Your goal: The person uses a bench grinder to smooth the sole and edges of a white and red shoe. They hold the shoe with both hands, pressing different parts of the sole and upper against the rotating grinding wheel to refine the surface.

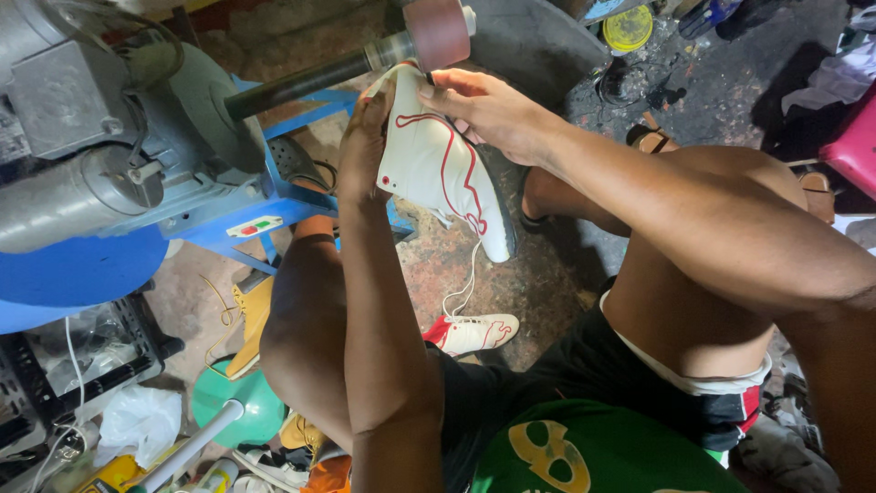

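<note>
At the far left sits the grey motor (100, 137) on its blue stand (274, 215), and everything else is placed from it. Below the motor a black crate (73, 365) holds wires and a plastic bag. Right of the motor its dark shaft (301, 82) runs out to a pink wheel (438, 32).

Just below and right of the shaft, the left hand (365, 146) grips the near edge of a white shoe (438, 169) with red trim. The shoe is held upright in the air, its upper end touching the wheel, its lace (461, 283) hanging down. Further right of the motor, the right hand (484, 105) clamps the shoe's top edge from the other side, fingers curled over it. So both hands are closed on the shoe, close together with it between them.

Well below the motor's shaft end, on the floor (511, 292) between the knees, lies a second white shoe (474, 333). A yellow lid (628, 27) lies far right of the motor, near the top.

The step in hand looks like buffing the shoe's edge against the wheel. The next move likely calls for a steady two-handed grip, light pressure, and fingers kept off the wheel while the shoe is turned to bring a fresh stretch of edge round.
</note>
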